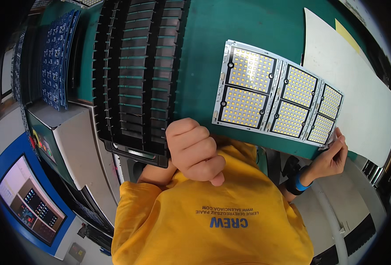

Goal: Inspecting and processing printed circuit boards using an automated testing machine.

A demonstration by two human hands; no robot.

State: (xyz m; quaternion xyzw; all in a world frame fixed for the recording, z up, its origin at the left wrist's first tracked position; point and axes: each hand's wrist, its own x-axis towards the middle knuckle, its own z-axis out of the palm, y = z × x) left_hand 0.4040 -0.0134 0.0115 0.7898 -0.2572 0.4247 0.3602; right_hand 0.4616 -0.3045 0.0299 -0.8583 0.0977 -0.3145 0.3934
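A white LED circuit board panel (270,96) lies tilted over the green mat, its six black-framed blocks covered in small yellow LEDs. My right hand (333,157), with a blue and black band at the wrist, pinches the panel's near right corner between thumb and fingers. My left hand (195,152) is closed in a fist in front of my yellow shirt, beside the near end of a black slotted rack (136,88). Whatever may be inside that fist is hidden from view.
Blue circuit boards (58,62) stand upright at the far left. Below them is a grey-white machine box (71,137), then a blue-framed screen (32,198). A white sheet (350,88) covers the right side of the green work mat (248,22).
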